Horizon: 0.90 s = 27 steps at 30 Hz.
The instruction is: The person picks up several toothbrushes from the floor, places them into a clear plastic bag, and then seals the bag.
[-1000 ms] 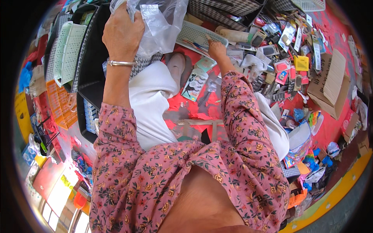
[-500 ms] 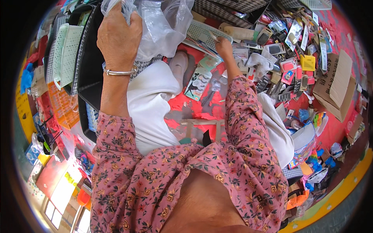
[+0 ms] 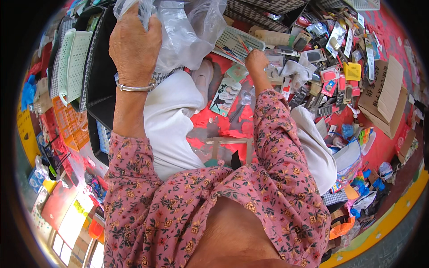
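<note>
The left hand is raised, fingers clenched on a clear plastic bag bunching just right of it. The right hand, curled loosely, reaches into crowded small packets ahead; whether it pinches anything is unclear. Little bare red cloth shows between the arms.

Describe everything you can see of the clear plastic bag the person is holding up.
The clear plastic bag is thin, see-through film, crumpled and glossy with light glints. It is held up near the top of the view, bunched at one edge in the grip of the left hand, and hangs loosely to that hand's right. What it holds, if anything, cannot be told. The right hand is apart from it, lower down.
</note>
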Available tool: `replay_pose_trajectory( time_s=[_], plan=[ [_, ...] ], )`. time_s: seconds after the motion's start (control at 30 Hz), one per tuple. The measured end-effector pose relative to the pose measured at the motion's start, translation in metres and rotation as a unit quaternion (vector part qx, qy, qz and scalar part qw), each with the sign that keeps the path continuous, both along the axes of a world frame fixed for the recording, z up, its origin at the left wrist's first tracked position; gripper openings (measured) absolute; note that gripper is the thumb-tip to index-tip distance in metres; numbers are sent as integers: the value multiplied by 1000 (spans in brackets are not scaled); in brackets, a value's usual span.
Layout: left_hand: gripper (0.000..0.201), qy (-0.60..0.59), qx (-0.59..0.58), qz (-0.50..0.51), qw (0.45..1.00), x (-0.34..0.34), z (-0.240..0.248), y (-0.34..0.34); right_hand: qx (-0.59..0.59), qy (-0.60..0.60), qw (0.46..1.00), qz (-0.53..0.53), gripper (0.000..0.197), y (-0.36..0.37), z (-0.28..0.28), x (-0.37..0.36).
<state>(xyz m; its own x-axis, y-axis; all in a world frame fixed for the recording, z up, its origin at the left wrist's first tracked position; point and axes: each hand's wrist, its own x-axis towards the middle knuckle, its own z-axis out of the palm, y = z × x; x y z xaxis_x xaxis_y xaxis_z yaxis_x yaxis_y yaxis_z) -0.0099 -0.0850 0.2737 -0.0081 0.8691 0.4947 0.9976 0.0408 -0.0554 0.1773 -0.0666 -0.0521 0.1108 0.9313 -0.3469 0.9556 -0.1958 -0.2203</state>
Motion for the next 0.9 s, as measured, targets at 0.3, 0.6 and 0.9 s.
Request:
replay_pose_trajectory(
  time_s=[0.3, 0.6, 0.9],
  plan=[
    [33, -43, -41, 10, 998, 16, 7, 0, -16, 87, 992, 95, 20, 15, -6, 5],
    [28, -184, -49, -69, 979, -3, -38, 25, -219, 412, 883, -52, 19, 27, 69, 77],
    [34, -300, -173, -142, 927, 64, -64, 39, -100, 762, 613, -181, 17, -7, 287, 133]
  ],
)
